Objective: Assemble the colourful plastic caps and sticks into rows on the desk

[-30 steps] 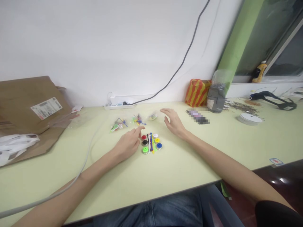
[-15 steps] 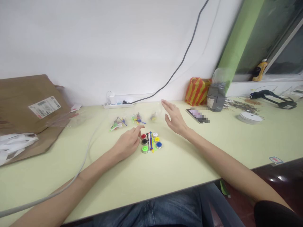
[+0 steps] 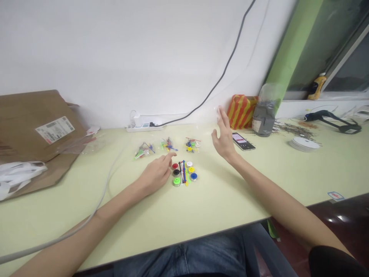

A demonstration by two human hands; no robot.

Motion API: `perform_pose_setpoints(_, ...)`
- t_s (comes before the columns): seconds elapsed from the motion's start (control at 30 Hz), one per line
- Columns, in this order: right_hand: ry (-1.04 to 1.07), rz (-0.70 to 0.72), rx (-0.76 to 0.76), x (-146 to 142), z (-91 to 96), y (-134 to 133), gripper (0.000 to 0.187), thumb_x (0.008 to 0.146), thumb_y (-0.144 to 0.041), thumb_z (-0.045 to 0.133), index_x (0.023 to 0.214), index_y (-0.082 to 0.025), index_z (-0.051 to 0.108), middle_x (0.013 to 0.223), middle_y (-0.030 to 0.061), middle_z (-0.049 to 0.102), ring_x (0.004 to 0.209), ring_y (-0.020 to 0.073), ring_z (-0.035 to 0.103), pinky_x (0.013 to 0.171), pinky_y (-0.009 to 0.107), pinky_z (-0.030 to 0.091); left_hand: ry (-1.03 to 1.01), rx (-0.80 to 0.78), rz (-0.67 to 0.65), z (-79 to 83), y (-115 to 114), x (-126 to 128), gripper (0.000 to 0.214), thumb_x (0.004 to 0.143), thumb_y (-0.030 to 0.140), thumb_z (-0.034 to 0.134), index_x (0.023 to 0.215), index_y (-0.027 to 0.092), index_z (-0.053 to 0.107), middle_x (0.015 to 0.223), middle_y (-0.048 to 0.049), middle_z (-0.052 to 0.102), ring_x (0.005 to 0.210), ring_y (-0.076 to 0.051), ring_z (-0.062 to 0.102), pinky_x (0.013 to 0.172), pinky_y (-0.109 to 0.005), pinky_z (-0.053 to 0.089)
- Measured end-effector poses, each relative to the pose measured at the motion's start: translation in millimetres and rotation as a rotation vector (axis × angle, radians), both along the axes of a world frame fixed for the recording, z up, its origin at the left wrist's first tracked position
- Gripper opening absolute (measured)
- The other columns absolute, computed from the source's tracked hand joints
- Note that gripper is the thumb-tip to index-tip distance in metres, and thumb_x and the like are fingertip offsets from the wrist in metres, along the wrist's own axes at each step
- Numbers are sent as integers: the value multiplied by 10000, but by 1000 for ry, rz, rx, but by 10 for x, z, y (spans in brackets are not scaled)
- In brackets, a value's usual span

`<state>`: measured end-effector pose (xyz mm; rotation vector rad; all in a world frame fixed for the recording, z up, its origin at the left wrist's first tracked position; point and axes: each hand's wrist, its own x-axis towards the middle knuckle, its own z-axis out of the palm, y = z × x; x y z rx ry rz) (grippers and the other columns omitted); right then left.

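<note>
My left hand rests on the table, index finger stretched out and the others loosely bent; no held thing shows. Close to its fingertips stand small round pieces with coloured tops: red, black, green, white, yellow and blue. Coloured plastic sticks lie between their two columns. My right hand is raised beside the phone, thumb apart from its extended fingers. Faint clear film shows near its fingertips; whether they touch it I cannot tell. Left of it lies a pile of coloured parts.
Two clear bags of coloured parts lie behind my left hand. A power strip sits against the wall. The phone, striped bag and white spool are rightward; a brown paper bag stands left.
My right hand has moved right and up, away from the third pile of parts. That pile now shows more plainly and looks more spread out. My left hand has stayed in place.
</note>
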<state>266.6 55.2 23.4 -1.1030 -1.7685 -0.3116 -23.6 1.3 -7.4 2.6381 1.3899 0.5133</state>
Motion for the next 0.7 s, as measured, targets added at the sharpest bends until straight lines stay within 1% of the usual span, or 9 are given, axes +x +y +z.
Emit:
perform_pose_setpoints(0.13,40,-93,-76,108,-114,147,864,879,-84,361,1612,-234,-71,1690,42,7,1554,231,77,1240,497,226,-2,-2,1,8,-9,3,500,903,162,372,1401,213,383,1014,-72,623,892,-232,615,824,-361,468)
perform_pose_setpoints(0.2,27,-123,-143,176,-198,237,882,857,-88,384,1614,-187,-58,1689,71,-3,1551,242,97,1233,478,250,-1,-4,4,10,-9,5,501,903,168,373,1402,208,386,1015,-75,625,893,-235,615,822,-364,468)
perform_pose_setpoints(0.23,12,-138,-181,210,-243,280,875,850,-91,395,1616,-156,-22,1687,89,19,1548,245,116,1230,462,264,1,-5,5,10,-7,5,500,903,170,373,1402,206,386,1017,-76,625,889,-235,615,819,-365,468)
perform_pose_setpoints(0.3,-33,-163,-253,267,-327,356,818,843,-99,413,1607,-103,122,1671,120,136,1533,250,183,1223,439,285,9,-9,8,7,-3,3,499,907,174,369,1404,207,380,1023,-78,623,885,-236,614,811,-368,467)
perform_pose_setpoints(0.37,-73,-182,-299,308,-392,414,704,850,-109,419,1548,-84,333,1605,134,334,1485,264,304,1205,444,313,18,-7,5,1,2,0,498,913,173,360,1409,209,368,1027,-78,619,890,-238,612,815,-370,467)
perform_pose_setpoints(0.43,-73,-203,-313,335,-428,451,564,868,-129,417,1418,-101,539,1465,135,533,1383,285,450,1159,468,363,21,-3,-3,-5,3,-3,497,918,169,355,1414,207,356,1029,-79,616,906,-238,611,831,-371,466)
perform_pose_setpoints(0.5,-36,-226,-303,357,-433,467,445,883,-160,421,1245,-133,678,1290,129,668,1252,301,558,1095,485,409,21,2,-9,-10,3,-5,499,921,166,358,1418,203,348,1028,-81,615,914,-238,612,844,-371,464)
perform_pose_setpoints(0.6,17,-266,-288,394,-393,465,350,881,-178,424,1001,-175,754,1064,116,745,1078,302,631,1003,470,446,21,7,-4,-15,1,-6,504,920,163,366,1423,201,344,1024,-84,616,915,-238,614,845,-368,464)
perform_pose_setpoints(0.7,1,-337,-344,425,-334,451,320,857,-159,426,854,-178,745,898,124,741,926,301,645,886,437,472,22,11,-5,-21,3,-10,502,922,161,371,1422,200,354,1022,-87,617,918,-239,617,846,-366,465)
